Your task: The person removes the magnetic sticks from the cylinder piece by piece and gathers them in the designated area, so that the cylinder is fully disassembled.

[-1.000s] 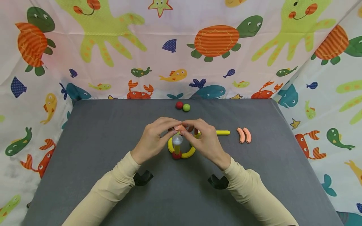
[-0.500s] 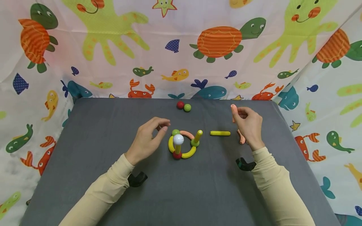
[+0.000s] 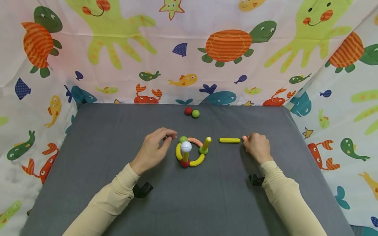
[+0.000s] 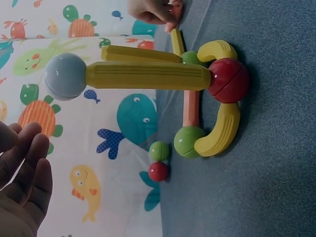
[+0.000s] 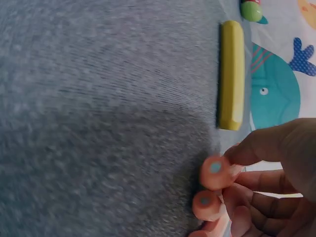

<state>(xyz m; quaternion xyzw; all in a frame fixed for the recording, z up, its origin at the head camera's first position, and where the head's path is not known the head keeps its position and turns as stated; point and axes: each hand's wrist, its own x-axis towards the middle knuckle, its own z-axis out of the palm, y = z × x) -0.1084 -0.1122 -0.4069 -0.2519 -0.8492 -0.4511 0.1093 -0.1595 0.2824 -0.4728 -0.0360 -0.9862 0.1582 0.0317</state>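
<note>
My right hand pinches a curved salmon-pink building rod between thumb and fingers, low over the table. Two more salmon rods lie right beside it in the right wrist view; in the head view the hand hides them. My left hand hovers left of the ring assembly with fingers loosely bent, holding nothing. Yellow curved rods, a salmon rod, green balls and a red ball form that ring. From the red ball stands a yellow stick topped by a white ball; another yellow stick rises from a green ball.
A loose yellow stick lies between the ring and my right hand. A red ball and a green ball sit near the back edge of the grey table. A patterned curtain stands behind.
My right hand went from beside the left hand over the ring to the far right with the salmon rod, then lowered to the other rods. My left hand drew back slightly, its fingers now empty.
</note>
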